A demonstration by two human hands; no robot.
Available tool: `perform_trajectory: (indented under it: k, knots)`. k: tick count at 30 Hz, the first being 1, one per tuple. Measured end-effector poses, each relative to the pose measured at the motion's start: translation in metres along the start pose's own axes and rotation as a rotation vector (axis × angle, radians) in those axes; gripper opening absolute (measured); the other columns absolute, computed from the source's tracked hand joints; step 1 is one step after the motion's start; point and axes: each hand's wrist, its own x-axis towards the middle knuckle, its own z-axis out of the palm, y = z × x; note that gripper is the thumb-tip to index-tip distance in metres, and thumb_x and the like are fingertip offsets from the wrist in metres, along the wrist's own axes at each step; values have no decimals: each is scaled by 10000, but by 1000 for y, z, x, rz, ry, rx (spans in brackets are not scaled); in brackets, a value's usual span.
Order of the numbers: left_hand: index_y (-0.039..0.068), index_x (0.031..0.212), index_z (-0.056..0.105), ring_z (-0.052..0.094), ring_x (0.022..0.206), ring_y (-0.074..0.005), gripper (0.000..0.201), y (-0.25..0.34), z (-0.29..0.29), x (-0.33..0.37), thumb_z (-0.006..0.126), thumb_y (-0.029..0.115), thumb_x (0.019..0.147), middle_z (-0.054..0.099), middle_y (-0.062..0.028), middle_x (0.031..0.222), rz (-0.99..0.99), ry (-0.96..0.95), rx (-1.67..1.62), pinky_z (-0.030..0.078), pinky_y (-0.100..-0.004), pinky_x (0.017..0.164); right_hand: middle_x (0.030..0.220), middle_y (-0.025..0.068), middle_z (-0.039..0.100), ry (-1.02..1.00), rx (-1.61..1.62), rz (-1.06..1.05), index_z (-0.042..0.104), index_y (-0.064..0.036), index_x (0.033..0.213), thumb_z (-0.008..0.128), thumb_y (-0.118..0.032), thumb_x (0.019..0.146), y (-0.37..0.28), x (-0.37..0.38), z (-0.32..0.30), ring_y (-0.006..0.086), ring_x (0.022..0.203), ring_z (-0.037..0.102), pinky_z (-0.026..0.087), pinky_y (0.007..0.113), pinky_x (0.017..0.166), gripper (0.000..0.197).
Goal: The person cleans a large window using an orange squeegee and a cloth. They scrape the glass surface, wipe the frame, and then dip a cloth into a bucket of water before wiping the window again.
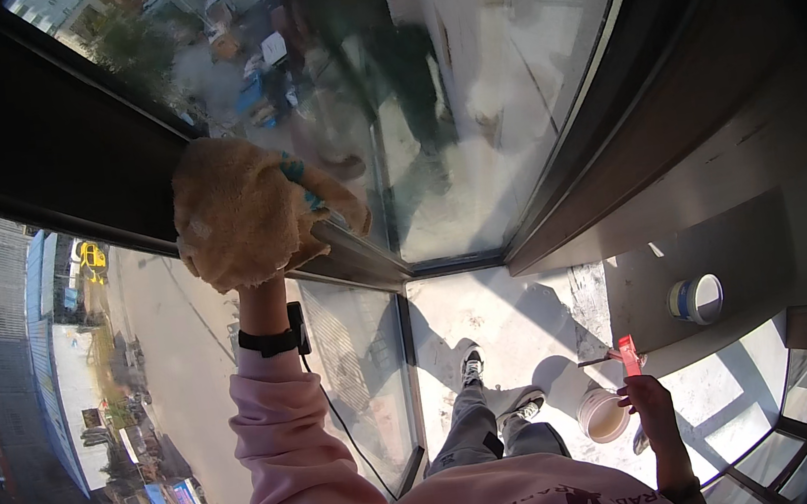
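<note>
A tan cloth (237,212) with a teal patch covers my left hand and lies bunched against the dark window frame (363,252). Its folds hide the fingers of that hand. Low on the right, my right hand (650,403) is closed around a red tool (629,355) that has a thin dark bar crossing its far end; I cannot make out its exact kind. Just left of this hand, a pale bucket (605,416) with cloudy liquid stands on the floor. The window glass (303,93) above the frame is smeared and reflects light.
Beside the right wall sits a white and blue tub (697,300). My shoes (472,364) are on the sunlit pale floor (491,307). A black cable (345,430) hangs from my left wristband (269,342). Beyond the glass, a street and buildings lie far below.
</note>
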Motion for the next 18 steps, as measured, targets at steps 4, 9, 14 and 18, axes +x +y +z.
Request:
perform_trajectory:
  k: [4, 9, 14, 18]
  knots:
    - [69, 1136, 500, 475, 1101, -244, 435, -11, -4, 22, 654, 295, 798, 542, -92, 1165, 48, 137, 226, 348, -377, 886, 932, 72, 671, -9, 48, 1, 572, -26, 1097, 544, -163, 946, 1, 13, 10, 140, 783, 649, 472, 265, 665, 206]
    - [64, 982, 578, 551, 968, -278, 286, 3, 113, -96, 650, 255, 782, 598, -113, 1037, 100, -136, 312, 426, -420, 740, 913, 79, 677, 26, -44, 162, 570, -37, 1077, 547, -206, 949, 30, 20, 8, 143, 745, 662, 465, 251, 604, 213]
    - [58, 827, 655, 628, 835, -312, 169, 57, 244, -204, 645, 215, 766, 653, -134, 909, 204, -761, 362, 504, -462, 594, 916, 100, 689, 115, -73, 269, 569, -27, 1093, 554, -170, 938, 63, 4, -10, 161, 740, 675, 484, 259, 604, 211]
    - [44, 835, 652, 643, 822, -325, 184, 71, 251, -222, 636, 219, 781, 657, -150, 908, 209, -1000, 326, 519, -470, 584, 903, 102, 689, 202, -59, 318, 575, -40, 1074, 548, -170, 943, 86, -26, -33, 169, 729, 682, 473, 242, 557, 186]
